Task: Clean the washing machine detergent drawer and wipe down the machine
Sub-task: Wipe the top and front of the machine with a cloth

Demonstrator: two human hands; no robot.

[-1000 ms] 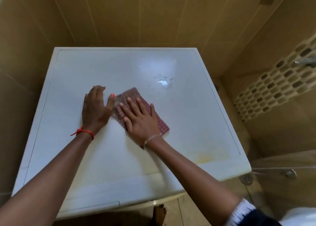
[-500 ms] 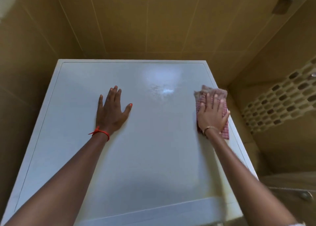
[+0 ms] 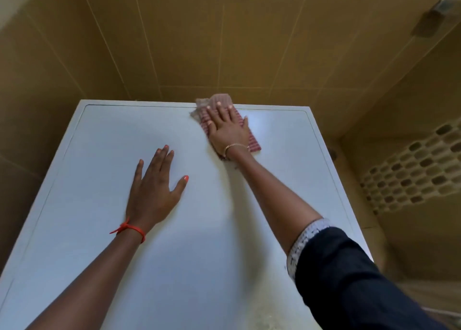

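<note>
Cloth (image 3: 252, 140) shifted to machine (image 3: 119, 160) rear, partly hidden

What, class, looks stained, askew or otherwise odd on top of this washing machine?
A faint yellowish, speckled patch marks the machine top near its front edge, beside the dark sleeve; elsewhere it looks evenly white. The red cloth under the right hand bunches over the back edge.

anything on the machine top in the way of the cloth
Only the left hand, resting flat on the machine top, nearer and left of the cloth under the right hand. Nothing else visible lies there.
</note>
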